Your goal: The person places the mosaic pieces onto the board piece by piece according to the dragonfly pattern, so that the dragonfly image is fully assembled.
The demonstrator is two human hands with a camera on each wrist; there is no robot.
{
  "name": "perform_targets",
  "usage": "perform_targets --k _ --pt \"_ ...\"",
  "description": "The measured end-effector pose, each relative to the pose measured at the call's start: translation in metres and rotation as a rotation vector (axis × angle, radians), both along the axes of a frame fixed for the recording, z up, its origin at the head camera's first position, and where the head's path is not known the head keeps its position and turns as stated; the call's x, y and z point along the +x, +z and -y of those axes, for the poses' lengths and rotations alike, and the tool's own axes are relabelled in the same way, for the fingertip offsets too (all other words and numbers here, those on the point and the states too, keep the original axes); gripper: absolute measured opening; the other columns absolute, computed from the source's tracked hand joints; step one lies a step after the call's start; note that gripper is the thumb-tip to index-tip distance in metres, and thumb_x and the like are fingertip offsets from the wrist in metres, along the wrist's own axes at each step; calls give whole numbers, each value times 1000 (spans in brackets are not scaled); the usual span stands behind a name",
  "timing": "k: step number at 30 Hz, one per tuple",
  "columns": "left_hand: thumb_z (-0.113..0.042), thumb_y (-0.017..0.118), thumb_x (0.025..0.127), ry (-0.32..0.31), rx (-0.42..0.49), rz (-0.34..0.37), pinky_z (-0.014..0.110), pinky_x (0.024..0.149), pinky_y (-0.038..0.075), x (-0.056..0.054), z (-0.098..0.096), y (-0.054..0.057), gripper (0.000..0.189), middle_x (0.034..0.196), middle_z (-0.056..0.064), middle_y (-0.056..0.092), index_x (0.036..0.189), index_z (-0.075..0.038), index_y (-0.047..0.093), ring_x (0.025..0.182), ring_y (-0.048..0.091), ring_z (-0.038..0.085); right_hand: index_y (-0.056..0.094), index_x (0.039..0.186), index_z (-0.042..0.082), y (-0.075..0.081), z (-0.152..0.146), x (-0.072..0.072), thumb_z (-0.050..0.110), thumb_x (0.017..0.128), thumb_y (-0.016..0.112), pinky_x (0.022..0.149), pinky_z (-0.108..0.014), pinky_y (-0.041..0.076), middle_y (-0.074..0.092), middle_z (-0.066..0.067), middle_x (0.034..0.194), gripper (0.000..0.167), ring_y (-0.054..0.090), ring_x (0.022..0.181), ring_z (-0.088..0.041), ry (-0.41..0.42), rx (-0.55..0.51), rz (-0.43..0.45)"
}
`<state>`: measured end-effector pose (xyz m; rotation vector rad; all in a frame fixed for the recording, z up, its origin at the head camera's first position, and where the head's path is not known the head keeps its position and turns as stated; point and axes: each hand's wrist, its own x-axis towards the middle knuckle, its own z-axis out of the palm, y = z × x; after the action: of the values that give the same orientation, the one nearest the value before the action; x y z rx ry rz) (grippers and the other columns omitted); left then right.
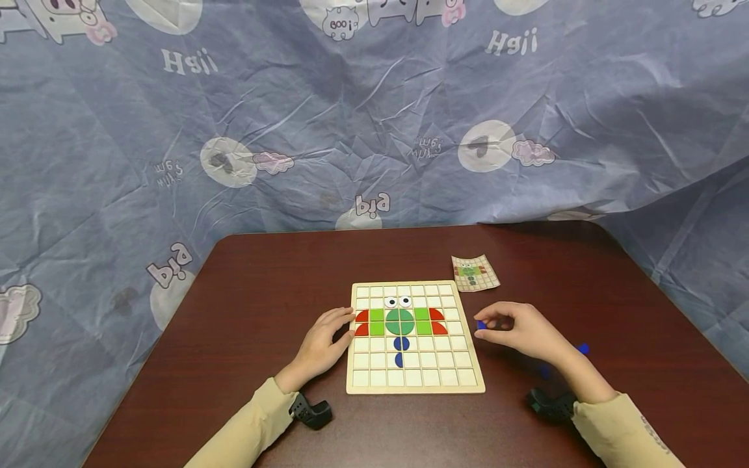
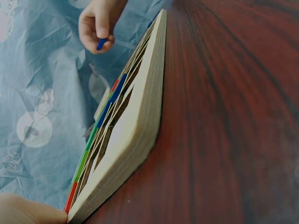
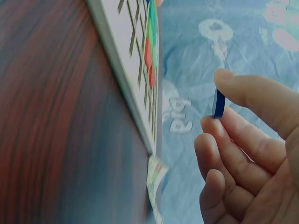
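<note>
A pale wooden grid board lies on the table, bearing red, light green, dark green and blue pieces and two eye pieces. Its lower blue half-circle sits in one cell, with the cell to its right bare. My left hand rests at the board's left edge, fingertips touching it. Just off the board's right side, my right hand pinches a small blue piece between thumb and fingers, raised above the table. The piece's full outline is hidden by the fingers.
A small paper card with a printed picture of a similar pattern lies behind the board's right corner. Loose blue pieces lie on the table beside the right forearm. A patterned grey-blue cloth hangs behind the table.
</note>
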<state>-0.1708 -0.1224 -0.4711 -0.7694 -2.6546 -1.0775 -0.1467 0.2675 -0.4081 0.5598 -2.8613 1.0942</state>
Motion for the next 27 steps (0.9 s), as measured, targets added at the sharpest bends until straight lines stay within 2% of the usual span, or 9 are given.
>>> perform_targets --k 5,9,20,27 --pt "-18 57 94 0 -5 -4 47 103 36 0 1 -1 35 135 11 50 126 -3 59 129 40 26 71 99 12 4 19 -1 36 78 76 56 -23 46 62 7 82 33 54 71 -10 55 -27 10" --pt "-19 57 94 4 -10 -4 47 103 36 0 1 -2 35 135 11 50 126 -3 59 129 40 26 71 99 12 6 35 -2 34 78 77 57 -23 45 61 10 80 30 53 69 -8 101 -30 5" --pt "-18 57 94 6 -8 -10 47 102 37 0 1 -3 36 135 10 51 126 -2 59 129 41 25 71 96 11 4 77 -5 31 78 77 67 -27 50 62 12 80 28 58 74 -9 224 -5 -28" --pt "-19 57 94 10 -11 -17 48 102 37 0 1 -4 36 135 10 51 126 -3 60 128 41 25 73 94 18 -2 98 -1 32 76 79 62 -23 45 63 13 81 24 55 72 -10 213 65 -33"
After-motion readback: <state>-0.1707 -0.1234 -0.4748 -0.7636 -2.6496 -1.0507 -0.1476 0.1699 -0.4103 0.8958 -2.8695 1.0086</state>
